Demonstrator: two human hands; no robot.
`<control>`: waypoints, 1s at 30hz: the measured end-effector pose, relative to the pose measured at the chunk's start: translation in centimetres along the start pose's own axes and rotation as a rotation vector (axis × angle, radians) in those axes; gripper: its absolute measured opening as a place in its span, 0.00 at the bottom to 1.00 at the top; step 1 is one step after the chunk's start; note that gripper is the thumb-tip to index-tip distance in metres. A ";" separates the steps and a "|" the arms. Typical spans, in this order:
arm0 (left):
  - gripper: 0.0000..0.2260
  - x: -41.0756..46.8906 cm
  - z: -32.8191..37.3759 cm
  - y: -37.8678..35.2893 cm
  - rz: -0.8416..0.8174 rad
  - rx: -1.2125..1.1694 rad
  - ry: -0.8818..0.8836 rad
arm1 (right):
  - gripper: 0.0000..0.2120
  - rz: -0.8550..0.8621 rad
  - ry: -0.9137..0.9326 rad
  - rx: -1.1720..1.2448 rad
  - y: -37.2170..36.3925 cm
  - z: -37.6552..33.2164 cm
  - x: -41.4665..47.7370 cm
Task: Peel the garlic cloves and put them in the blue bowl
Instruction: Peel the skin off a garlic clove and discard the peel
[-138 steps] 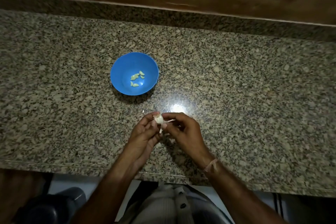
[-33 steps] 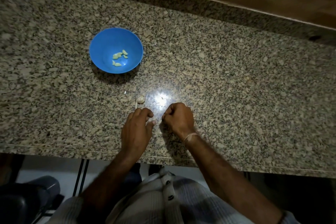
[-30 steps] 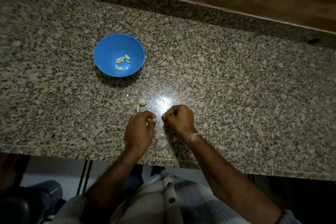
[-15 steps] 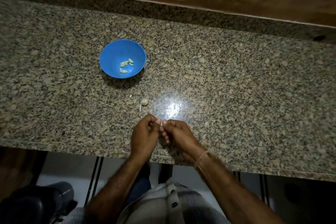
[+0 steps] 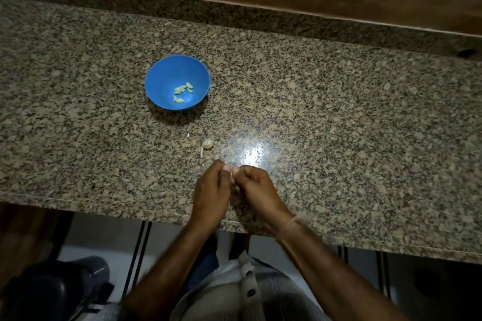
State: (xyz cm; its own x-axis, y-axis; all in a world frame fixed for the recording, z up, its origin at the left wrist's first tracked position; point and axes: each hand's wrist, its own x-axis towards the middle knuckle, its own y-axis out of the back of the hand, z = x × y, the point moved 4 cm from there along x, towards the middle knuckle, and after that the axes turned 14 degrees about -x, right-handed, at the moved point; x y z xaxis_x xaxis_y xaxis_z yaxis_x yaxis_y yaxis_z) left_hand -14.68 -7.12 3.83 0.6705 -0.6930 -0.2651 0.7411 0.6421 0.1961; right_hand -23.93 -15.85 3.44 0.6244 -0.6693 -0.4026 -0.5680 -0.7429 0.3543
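A person's left hand point(image 5: 212, 185) and right hand point(image 5: 254, 186), fingers curled, pinch a mostly hidden garlic clove point(image 5: 231, 177) between them at the granite counter point(image 5: 339, 138), apparently mid-peel, its skin yet to be stripped before it joins the peeled cloves point(image 5: 182, 90) in the blue bowl point(image 5: 161, 78) beyond.

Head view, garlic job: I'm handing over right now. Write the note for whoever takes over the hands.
Left hand and right hand: both pinch one small pale garlic piece, mostly hidden, above the counter.
Blue bowl: beyond the hands, leftward, holding several peeled cloves.
Garlic chunk with a trailing stem lies on the counter between bowl and hands, skin scrap beside it.
Done: several cloves in the bowl. Left: finish peeling the held piece, bowl it, then likely the chunk.
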 end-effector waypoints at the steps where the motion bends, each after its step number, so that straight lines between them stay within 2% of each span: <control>1: 0.13 0.2 -0.3 -0.2 -0.004 -0.167 0.135 | 0.16 0.074 0.128 -0.178 0.2 -0.3 -0.1; 3: 0.14 0.1 -1.0 -1.0 -0.040 -0.545 0.490 | 0.13 0.237 0.400 -0.562 0.6 -0.6 -0.3; 5: 0.15 0.0 -1.0 -1.4 -0.067 -0.699 0.674 | 0.12 0.278 0.529 -0.700 0.9 -0.9 -0.1; 6: 0.16 -0.1 -0.8 -1.4 -0.077 -0.685 0.669 | 0.12 0.265 0.527 -0.682 1.1 -1.0 0.1; 7: 0.17 -0.1 -0.7 -1.3 -0.084 -0.611 0.586 | 0.13 0.226 0.484 -0.606 1.3 -1.2 0.2; 9: 0.16 0.1 -0.3 -0.5 -0.049 -0.297 0.260 | 0.16 0.070 0.279 -0.279 1.6 -1.0 0.5; 11: 0.13 0.2 0.0 0.2 -0.016 0.087 -0.096 | 0.17 -0.139 -0.025 0.106 0.9 -0.6 0.4; 12: 0.13 0.1 0.0 0.2 -0.015 0.160 -0.165 | 0.18 -0.194 -0.115 0.202 0.5 -0.4 0.4; 13: 0.13 0.1 0.0 0.2 -0.020 0.148 -0.156 | 0.18 -0.184 -0.124 0.207 0.2 -0.3 0.4; 14: 0.14 0.2 -0.1 0.1 -0.030 0.032 -0.058 | 0.19 -0.119 -0.044 0.079 0.1 -0.1 0.5; 16: 0.16 0.1 -1.0 -0.5 -0.016 -0.367 0.350 | 0.18 0.103 0.242 -0.401 0.0 -0.3 0.3; 17: 0.17 -0.1 -1.1 -0.9 0.002 -0.564 0.564 | 0.16 0.176 0.364 -0.567 -0.2 -0.4 0.1; 18: 0.18 -0.1 -1.1 -1.1 0.007 -0.645 0.660 | 0.15 0.211 0.445 -0.653 -0.3 -0.6 0.1; 19: 0.18 -0.1 -1.0 -1.0 0.003 -0.634 0.639 | 0.15 0.229 0.468 -0.663 -0.3 -0.7 0.1; 20: 0.18 0.1 -0.8 -0.7 -0.005 -0.520 0.497 | 0.16 0.226 0.426 -0.589 -0.3 -0.5 0.3; 22: 0.17 0.4 -0.2 0.2 0.042 -0.187 0.160 | 0.18 0.118 0.191 -0.251 0.0 -0.3 0.6; 23: 0.16 0.3 -0.2 0.4 0.076 -0.092 0.075 | 0.19 0.036 0.064 -0.091 -0.3 -0.1 0.6; 24: 0.16 0.4 -0.2 0.4 0.089 -0.113 0.075 | 0.19 -0.020 -0.011 0.012 -0.6 0.0 0.5; 25: 0.16 0.5 -0.2 0.3 0.093 -0.219 0.157 | 0.19 -0.037 -0.016 0.034 -0.7 0.1 0.6; 27: 0.16 0.6 -0.9 0.1 0.076 -0.463 0.412 | 0.18 -0.002 0.056 -0.027 -0.5 0.4 0.9; 28: 0.16 0.7 -1.2 0.1 0.064 -0.511 0.498 | 0.17 0.020 0.085 -0.060 -0.4 0.6 1.0; 30: 0.17 0.9 -1.6 0.3 0.050 -0.486 0.539 | 0.16 0.027 0.094 -0.045 -0.5 0.9 1.2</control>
State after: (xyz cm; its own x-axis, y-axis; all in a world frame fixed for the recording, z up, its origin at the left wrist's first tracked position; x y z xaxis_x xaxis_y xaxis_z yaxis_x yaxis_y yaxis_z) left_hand -13.94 -7.03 2.11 0.4999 -0.4814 -0.7200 0.5268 0.8288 -0.1884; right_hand -23.36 -16.30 2.04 0.6581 -0.6850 -0.3125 -0.5618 -0.7230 0.4020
